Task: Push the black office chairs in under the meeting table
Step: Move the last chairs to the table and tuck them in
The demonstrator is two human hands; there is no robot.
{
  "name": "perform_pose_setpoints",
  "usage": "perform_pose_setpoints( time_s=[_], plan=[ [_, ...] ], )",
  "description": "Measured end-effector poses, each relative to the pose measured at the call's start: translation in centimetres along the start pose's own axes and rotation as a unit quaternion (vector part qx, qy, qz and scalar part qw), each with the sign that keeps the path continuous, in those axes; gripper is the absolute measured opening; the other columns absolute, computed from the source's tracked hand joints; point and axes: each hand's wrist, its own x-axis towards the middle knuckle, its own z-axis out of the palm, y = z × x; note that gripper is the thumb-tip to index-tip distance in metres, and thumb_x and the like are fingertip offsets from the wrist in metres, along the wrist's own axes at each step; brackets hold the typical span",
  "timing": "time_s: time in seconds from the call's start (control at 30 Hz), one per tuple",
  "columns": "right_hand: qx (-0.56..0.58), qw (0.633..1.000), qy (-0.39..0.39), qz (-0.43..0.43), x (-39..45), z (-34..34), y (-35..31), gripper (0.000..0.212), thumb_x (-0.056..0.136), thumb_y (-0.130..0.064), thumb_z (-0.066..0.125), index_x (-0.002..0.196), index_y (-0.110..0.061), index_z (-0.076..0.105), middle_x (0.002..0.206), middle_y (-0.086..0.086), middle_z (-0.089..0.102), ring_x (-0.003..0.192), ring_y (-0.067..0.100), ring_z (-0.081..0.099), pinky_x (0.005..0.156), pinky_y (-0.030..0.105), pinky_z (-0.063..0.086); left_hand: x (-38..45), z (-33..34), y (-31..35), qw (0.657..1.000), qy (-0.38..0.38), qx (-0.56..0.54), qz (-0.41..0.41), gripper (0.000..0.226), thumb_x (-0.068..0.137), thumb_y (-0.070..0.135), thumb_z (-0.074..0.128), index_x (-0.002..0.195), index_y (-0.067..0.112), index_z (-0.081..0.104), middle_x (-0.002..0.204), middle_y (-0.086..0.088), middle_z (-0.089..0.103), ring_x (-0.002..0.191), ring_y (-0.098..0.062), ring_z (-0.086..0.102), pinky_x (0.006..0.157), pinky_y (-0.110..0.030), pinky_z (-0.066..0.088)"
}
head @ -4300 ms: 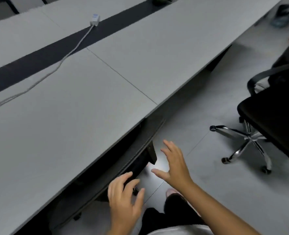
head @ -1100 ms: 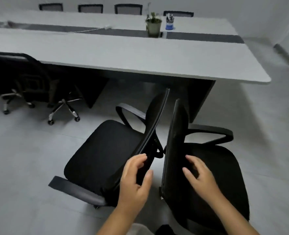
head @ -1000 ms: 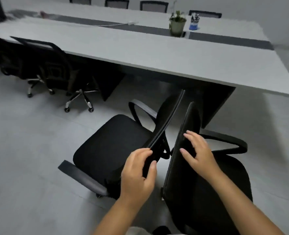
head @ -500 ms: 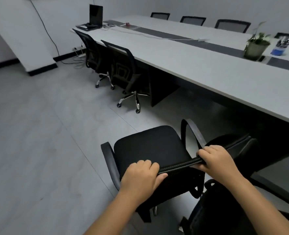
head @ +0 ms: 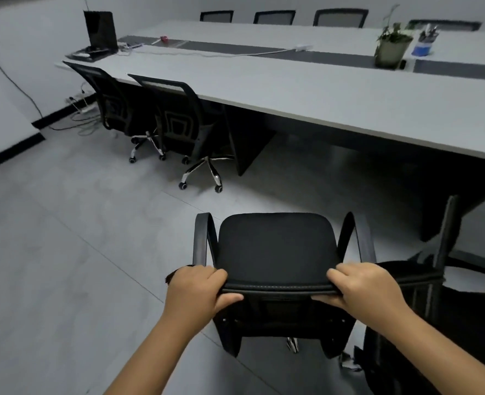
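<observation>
Left hand [head: 197, 292]: fingers curled over the top edge of the chair [head: 276, 252] backrest, thumb under it; grips the left end.
Right hand [head: 368, 289]: fingers curled over the same top edge, at the right end; grips it.
Chair: black, seat facing the table [head: 321, 92], armrest on each side; stands on open floor [head: 50, 252], near side, well apart from the table edge.
Second chair [head: 446, 286]: black, just right of the held one, backrest seen edge-on; not under the table.
Parked chairs [head: 155, 115]: two black mesh-back units at the far left, side by side, backs against the table edge, chrome star bases and casters on the floor.
Far-side chairs [head: 275, 17]: backrest tops show in a row beyond the table.
Table: long, pale grey top, dark strip [head: 335, 57] down the centre, dark panel legs.
On table: laptop [head: 100, 34] at the far left end, screen up; white cable [head: 212, 54] along the strip; potted plant [head: 392, 47] and a blue holder [head: 423, 44] at the far right.
Writing: no label or brand can be read.
Floor: grey tiles, thin joints; cables [head: 84, 121] lie by the left wall [head: 22, 52].
Room: plain pale walls, dark skirting [head: 61, 115].
</observation>
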Motion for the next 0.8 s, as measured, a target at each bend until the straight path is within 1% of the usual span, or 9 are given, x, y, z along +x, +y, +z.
perform_pose_setpoints(
  time_s=[0.1,0.27,0.37,0.43,0.57,0.63,0.7,0.77,0.8],
  plan=[
    [-0.031,0.999,0.002,0.029,1.9,0.7,-1.4,0.070,0.090,-0.058,0.019,0.045,-0.014,0.050,0.038,-0.004,0.043,0.031,0.011,0.041,0.036,0.013,0.027,1.6,0.9,-2.8,1.000,0.011,0.003,0.021,0.073,0.090,0.062,0.014,0.046,0.016,0.050,0.038,0.005,0.044,0.033,-0.014,0.043,0.037,-0.018,0.030],
    [-0.059,0.996,0.005,0.060,5.3,2.9,-2.3,0.070,0.090,-0.060,0.023,0.043,-0.014,0.047,0.036,-0.003,0.041,0.030,0.012,0.040,0.035,0.014,0.029,2.9,3.0,-7.2,0.998,0.019,-0.030,0.043,0.072,0.091,0.061,0.017,0.046,0.017,0.051,0.040,0.004,0.045,0.035,-0.014,0.043,0.036,-0.020,0.033],
    [-0.065,0.994,-0.001,0.089,7.9,4.5,-1.9,0.071,0.088,-0.063,0.022,0.042,-0.014,0.045,0.035,-0.003,0.041,0.030,0.013,0.041,0.035,0.014,0.030,5.7,4.4,-10.2,0.998,0.017,-0.041,0.051,0.073,0.090,0.062,0.014,0.045,0.017,0.049,0.038,0.006,0.044,0.034,-0.013,0.042,0.036,-0.018,0.030],
    [-0.075,0.992,-0.006,0.100,9.9,5.7,-1.4,0.072,0.088,-0.064,0.021,0.042,-0.013,0.043,0.034,-0.002,0.039,0.029,0.014,0.039,0.035,0.014,0.027,7.8,5.3,-12.1,0.997,0.014,-0.034,0.061,0.073,0.089,0.063,0.011,0.044,0.019,0.048,0.037,0.007,0.043,0.033,-0.011,0.042,0.035,-0.016,0.028],
    [-0.090,0.990,-0.010,0.106,14.2,8.2,-0.3,0.069,0.087,-0.062,0.025,0.041,-0.013,0.041,0.034,-0.002,0.038,0.029,0.014,0.038,0.035,0.015,0.024,11.4,7.3,-16.0,0.997,-0.013,-0.020,0.076,0.060,0.076,0.065,0.029,0.043,0.018,0.046,0.034,0.005,0.041,0.030,-0.011,0.040,0.034,-0.014,0.025],
    [-0.096,0.989,-0.011,0.112,16.5,9.8,0.4,0.068,0.086,-0.062,0.028,0.041,-0.014,0.040,0.033,-0.001,0.037,0.029,0.014,0.038,0.036,0.015,0.024,13.1,8.9,-18.3,0.997,-0.017,-0.021,0.078,0.064,0.079,0.067,0.024,0.044,0.018,0.045,0.035,0.006,0.042,0.030,-0.010,0.040,0.035,-0.014,0.025],
    [-0.096,0.988,-0.012,0.117,18.6,11.8,1.1,0.070,0.087,-0.063,0.022,0.040,-0.015,0.040,0.033,0.001,0.037,0.028,0.014,0.038,0.037,0.014,0.022,14.9,10.4,-20.6,0.996,-0.007,-0.018,0.084,0.069,0.084,0.066,0.015,0.045,0.020,0.047,0.036,0.007,0.043,0.032,-0.009,0.041,0.036,-0.014,0.025],
    [-0.097,0.987,-0.009,0.127,20.7,13.6,1.7,0.072,0.087,-0.064,0.017,0.040,-0.015,0.040,0.033,0.002,0.037,0.028,0.013,0.038,0.037,0.014,0.023,16.8,11.7,-22.8,0.995,-0.008,-0.004,0.095,0.061,0.078,0.067,0.023,0.046,0.022,0.049,0.037,0.009,0.044,0.033,-0.006,0.042,0.037,-0.014,0.023],
    [-0.098,0.986,-0.010,0.132,21.9,14.5,2.0,0.071,0.086,-0.065,0.019,0.040,-0.016,0.040,0.033,0.001,0.038,0.028,0.012,0.038,0.037,0.014,0.024,18.1,12.1,-24.0,0.995,-0.023,0.006,0.100,0.055,0.074,0.065,0.028,0.046,0.023,0.050,0.038,0.009,0.044,0.033,-0.005,0.042,0.039,-0.014,0.021]
  ],
)
